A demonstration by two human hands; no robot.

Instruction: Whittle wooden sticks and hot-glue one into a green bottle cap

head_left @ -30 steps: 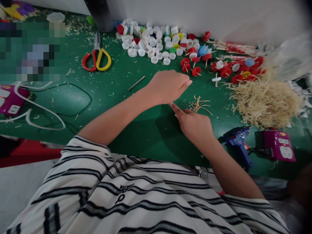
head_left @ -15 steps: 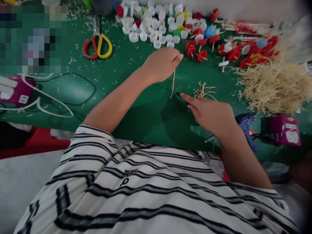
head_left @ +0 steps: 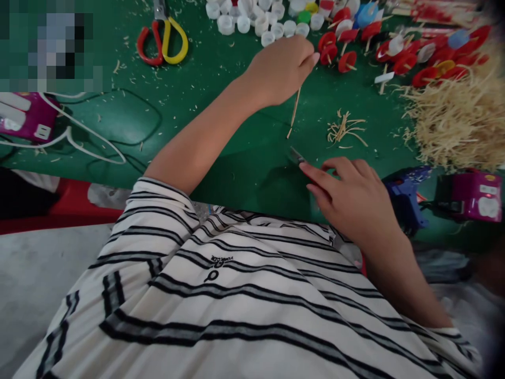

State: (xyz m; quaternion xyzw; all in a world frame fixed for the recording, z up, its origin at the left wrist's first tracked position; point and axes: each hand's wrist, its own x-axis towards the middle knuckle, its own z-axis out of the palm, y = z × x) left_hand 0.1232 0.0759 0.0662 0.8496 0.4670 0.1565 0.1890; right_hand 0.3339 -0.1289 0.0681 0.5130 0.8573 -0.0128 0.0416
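Note:
My left hand (head_left: 282,68) is closed around the upper end of a thin wooden stick (head_left: 294,113), which slants down toward the green table (head_left: 244,184). In my right hand (head_left: 351,200) is a small knife (head_left: 296,156); its blade pokes out past the index finger, while the handle is hidden under the palm. The blade is apart from the stick's lower end. Just beyond the right hand lies a little heap of thin wood shavings (head_left: 345,129).
White bottle caps (head_left: 243,23) and red caps on sticks (head_left: 347,62) cover the back. At right are a pile of shavings (head_left: 453,121), a blue glue gun (head_left: 408,195) and a purple socket block (head_left: 476,195). Scissors (head_left: 173,45) and white cable (head_left: 94,145) lie left.
The knife has moved back from the stick toward my body, showing more of its blade. The view has shifted, so the table's things appear higher and further right.

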